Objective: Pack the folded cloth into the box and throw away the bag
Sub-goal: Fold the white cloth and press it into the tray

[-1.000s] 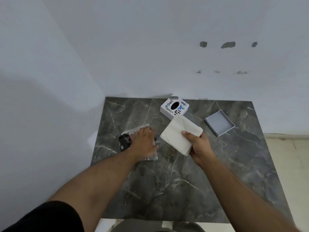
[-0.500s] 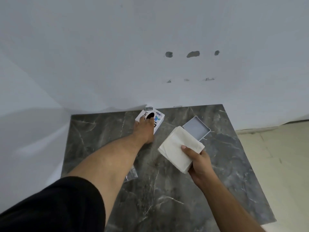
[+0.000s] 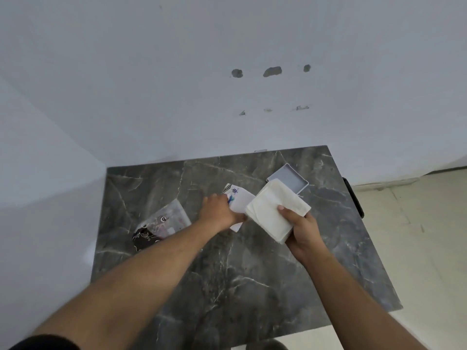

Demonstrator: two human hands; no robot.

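My right hand [image 3: 302, 229] holds the folded white cloth [image 3: 274, 210] above the middle of the dark marble table [image 3: 240, 274]. My left hand [image 3: 218, 210] grips the white printed box [image 3: 238, 198] and holds it tilted, just left of the cloth and touching it. The clear plastic bag [image 3: 161, 223] with black print lies flat on the table at the left, apart from both hands. Part of the box is hidden behind the cloth and my left hand.
A shallow grey lid or tray [image 3: 290, 176] lies open side up at the back right of the table, partly behind the cloth. White walls close off the back and left. A dark object [image 3: 353, 198] sits at the table's right edge, with pale floor beyond.
My left hand left the bag, reached to the box at the back and has drawn it toward the cloth, tilted. The cloth stays in my right hand.
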